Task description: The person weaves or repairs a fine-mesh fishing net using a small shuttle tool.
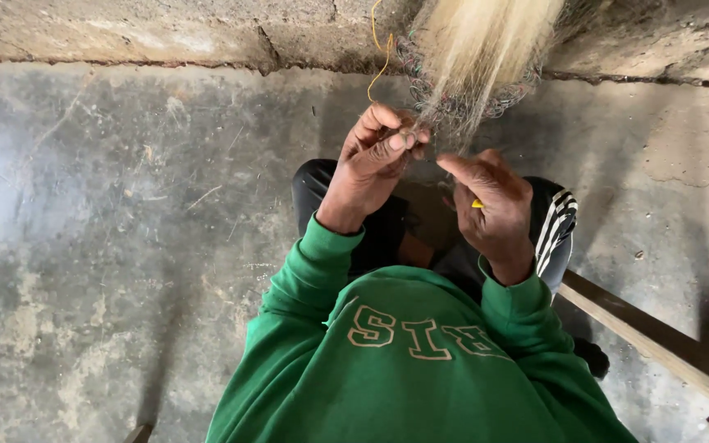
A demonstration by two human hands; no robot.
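Above our lap, our left hand (375, 152) pinches the woven edge of a pale straw-coloured fibre bundle (478, 57); our right hand (494, 205) grips a small yellow tool (477, 203).

No packages, labels, signs or screens show anywhere in view.
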